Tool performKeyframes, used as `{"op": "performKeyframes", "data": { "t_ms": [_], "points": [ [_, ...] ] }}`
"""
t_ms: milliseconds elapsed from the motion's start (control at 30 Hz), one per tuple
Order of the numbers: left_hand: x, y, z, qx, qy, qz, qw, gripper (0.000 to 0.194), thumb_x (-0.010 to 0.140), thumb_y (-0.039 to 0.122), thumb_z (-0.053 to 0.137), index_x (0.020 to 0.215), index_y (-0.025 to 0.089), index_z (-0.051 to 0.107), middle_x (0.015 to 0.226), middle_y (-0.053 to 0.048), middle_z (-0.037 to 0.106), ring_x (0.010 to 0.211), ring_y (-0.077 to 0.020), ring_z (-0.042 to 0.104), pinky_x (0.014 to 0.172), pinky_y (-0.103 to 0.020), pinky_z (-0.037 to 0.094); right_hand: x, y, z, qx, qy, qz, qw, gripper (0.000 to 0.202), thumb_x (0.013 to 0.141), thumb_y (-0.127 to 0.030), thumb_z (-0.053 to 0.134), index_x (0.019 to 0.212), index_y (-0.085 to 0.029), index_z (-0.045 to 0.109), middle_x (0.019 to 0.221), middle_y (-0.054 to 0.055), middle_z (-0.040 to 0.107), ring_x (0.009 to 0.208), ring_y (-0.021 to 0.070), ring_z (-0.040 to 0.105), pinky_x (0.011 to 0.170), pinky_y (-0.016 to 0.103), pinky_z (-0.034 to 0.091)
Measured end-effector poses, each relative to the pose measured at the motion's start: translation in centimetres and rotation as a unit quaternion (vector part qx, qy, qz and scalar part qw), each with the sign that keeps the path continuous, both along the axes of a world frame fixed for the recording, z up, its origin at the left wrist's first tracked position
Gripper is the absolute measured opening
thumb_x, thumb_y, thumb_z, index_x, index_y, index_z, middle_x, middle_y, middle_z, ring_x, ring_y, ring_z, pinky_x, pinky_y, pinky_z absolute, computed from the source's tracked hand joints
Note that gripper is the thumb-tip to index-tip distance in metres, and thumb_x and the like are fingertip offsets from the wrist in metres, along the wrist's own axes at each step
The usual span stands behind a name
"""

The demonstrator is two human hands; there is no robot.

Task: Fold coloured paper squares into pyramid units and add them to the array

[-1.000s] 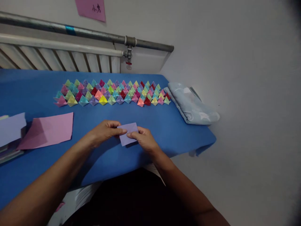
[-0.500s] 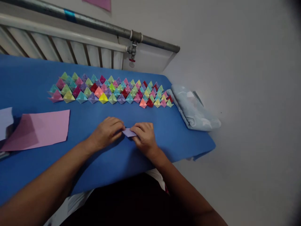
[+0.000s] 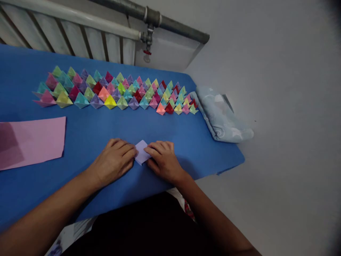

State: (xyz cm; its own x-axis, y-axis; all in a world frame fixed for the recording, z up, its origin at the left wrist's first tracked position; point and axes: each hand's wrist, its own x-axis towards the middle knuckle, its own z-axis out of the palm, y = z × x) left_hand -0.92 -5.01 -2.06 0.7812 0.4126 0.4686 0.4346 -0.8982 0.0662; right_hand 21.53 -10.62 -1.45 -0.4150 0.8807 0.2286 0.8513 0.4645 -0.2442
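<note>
A small lavender paper (image 3: 141, 152), diamond-shaped in outline, lies between my two hands near the front of the blue table cover (image 3: 106, 124). Its left corner is pinched by the fingers of my left hand (image 3: 115, 159). My right hand (image 3: 163, 158) grips the right side, thumb and forefinger pressed on the paper. Both hands have their fingers closed, and the fingertips hide the paper's side corners. Beyond them stand rows of folded paper pieces (image 3: 122, 103) in many colours.
Pink paper (image 3: 34, 142) lies at the left. A folded light-blue patterned cloth (image 3: 221, 119) rests at the right end of the table, beside the wall. A radiator (image 3: 93, 42) and a metal pipe (image 3: 181, 28) with a valve are behind the table.
The lavender paper, a narrow folded shape before, now shows a wider diamond face. Both hands still hold it. The camera view has shifted, with the table's contents higher in the frame.
</note>
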Motion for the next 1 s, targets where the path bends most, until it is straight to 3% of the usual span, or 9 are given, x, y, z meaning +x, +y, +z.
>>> {"op": "performKeyframes", "data": {
  "t_ms": [233,600,733,1000],
  "points": [
    [-0.1,0.3,-0.6,-0.040,-0.025,0.015,0.999,0.020,0.097,0.024,0.051,0.102,0.017,0.069,0.103,-0.009,0.074,0.089,-0.0230,0.065,0.085,-0.040,0.043,0.3,-0.4,-0.3,-0.020,0.075,-0.043,0.996,0.015,0.098,-0.026,0.056,0.106,-0.023,0.069,0.110,0.005,0.073,0.103,0.0214,0.060,0.091,0.039,0.034],
    [0.4,1.3,-0.6,-0.226,-0.042,0.109,0.967,0.035,0.099,0.043,0.045,0.086,0.022,0.071,0.099,-0.005,0.074,0.095,-0.0233,0.061,0.086,-0.041,0.040,-0.5,0.3,-0.1,-0.093,0.158,-0.168,0.969,0.016,0.095,-0.027,0.060,0.087,-0.023,0.073,0.112,0.005,0.070,0.105,0.0216,0.059,0.093,0.039,0.036],
    [0.8,1.5,-0.7,-0.236,-0.042,0.144,0.960,0.036,0.097,0.045,0.047,0.081,0.022,0.069,0.099,-0.005,0.072,0.095,-0.0239,0.059,0.085,-0.041,0.042,-0.9,0.7,-0.1,-0.094,0.161,-0.197,0.963,0.015,0.093,-0.028,0.062,0.081,-0.022,0.069,0.111,0.006,0.071,0.105,0.0226,0.060,0.092,0.040,0.037],
    [1.0,2.3,-1.2,-0.210,-0.052,0.147,0.965,0.034,0.093,0.044,0.055,0.071,0.020,0.065,0.092,-0.006,0.070,0.089,-0.0244,0.057,0.075,-0.040,0.041,-1.2,0.7,-0.2,-0.087,0.142,-0.215,0.962,0.019,0.093,-0.029,0.062,0.075,-0.021,0.064,0.112,0.006,0.071,0.107,0.0236,0.059,0.090,0.040,0.037]
  ]
}}
